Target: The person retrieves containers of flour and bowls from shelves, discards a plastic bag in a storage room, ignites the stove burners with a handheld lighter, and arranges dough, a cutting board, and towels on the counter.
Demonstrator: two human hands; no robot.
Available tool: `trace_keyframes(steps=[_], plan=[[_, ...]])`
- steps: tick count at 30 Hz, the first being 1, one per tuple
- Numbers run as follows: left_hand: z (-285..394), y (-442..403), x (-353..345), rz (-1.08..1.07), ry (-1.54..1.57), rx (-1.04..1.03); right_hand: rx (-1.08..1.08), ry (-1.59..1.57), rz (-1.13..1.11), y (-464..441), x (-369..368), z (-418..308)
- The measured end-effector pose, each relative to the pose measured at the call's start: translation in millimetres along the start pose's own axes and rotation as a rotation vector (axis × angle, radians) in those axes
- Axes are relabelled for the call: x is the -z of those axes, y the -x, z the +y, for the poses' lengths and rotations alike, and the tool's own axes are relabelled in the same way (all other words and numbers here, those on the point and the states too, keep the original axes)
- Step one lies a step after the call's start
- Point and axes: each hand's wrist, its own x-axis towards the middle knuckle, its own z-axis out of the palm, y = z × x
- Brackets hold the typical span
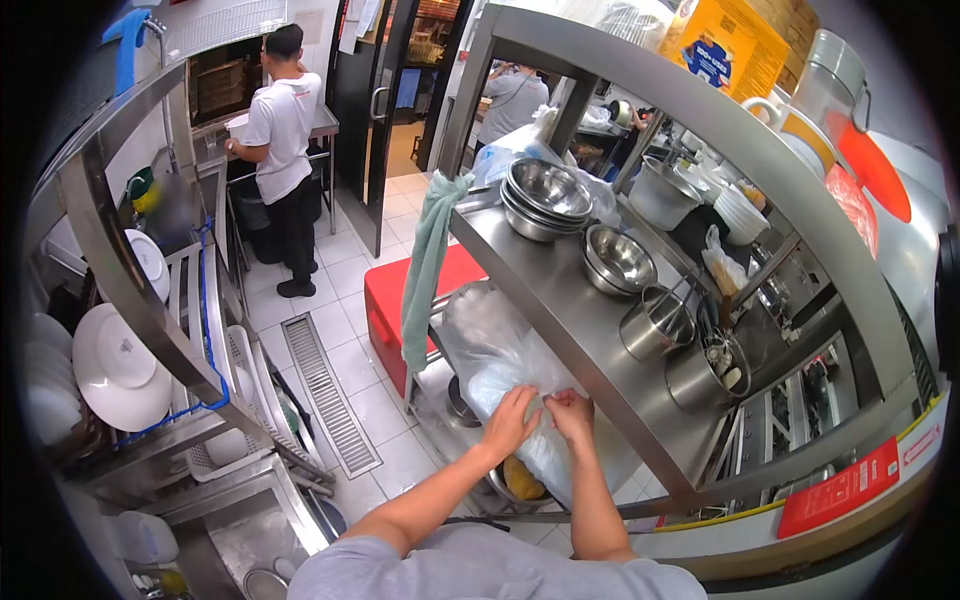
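Both hands are at a translucent plastic bag (492, 384) beside the steel shelf unit. My left hand (512, 424) has its fingers bent against the bag's film, and my right hand (570, 414) pinches the film just to the right of it. The two hands are close together. Below them a yellowish item (522, 480) shows in a metal bowl under the plastic. A dark metal pot (462, 402) stands to the left of the bag, partly covered by it.
Stacked steel bowls (548, 190) and metal pots (657, 322) stand on the steel shelf (560, 305). A green cloth (430, 270) hangs at its corner by a red box (385, 300). Plates (122, 365) and a sink are left. One person stands back left, another beyond the shelf.
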Motion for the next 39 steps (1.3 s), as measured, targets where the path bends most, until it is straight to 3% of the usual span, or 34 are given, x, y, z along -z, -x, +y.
trace_keyframes(steps=[5,10,13,15,20,23,25,26,28,32,33,37,39], plan=[[-2,-12,-13,-0.018,0.094,0.023,0.015,-0.116,-0.054,17,14,-5],[-5,-42,-31,0.024,-0.030,-0.269,0.108,-0.186,0.115,28,18,4],[-10,-49,-31,-0.076,-0.163,-0.291,0.215,-0.011,0.151,19,18,32],[-19,-49,-32,-0.097,-0.121,-0.255,0.435,0.118,0.288,12,16,46],[-31,-50,-26,-0.050,0.020,-0.220,0.524,0.363,0.386,10,6,42],[-26,-50,-16,-0.049,0.155,-0.049,0.582,0.404,0.352,4,1,39],[-29,-47,-11,-0.206,0.344,0.254,0.562,0.411,0.313,-1,-1,46],[-45,-40,-16,-0.212,0.346,0.261,0.570,0.394,0.267,-3,-1,51],[-90,-33,-35,-0.278,0.880,0.384,0.578,0.370,0.230,-1,-2,46],[-75,-34,-36,-0.276,0.784,0.354,0.778,0.388,0.405,13,-12,33],[-43,-40,-20,-0.252,0.600,0.307,0.853,0.346,0.445,14,-11,34],[-17,-46,-15,-0.168,0.222,0.164,0.821,0.397,0.423,-2,-14,57],[-19,-45,-13,-0.185,0.182,0.096,0.576,0.220,0.341,-11,-19,61]])
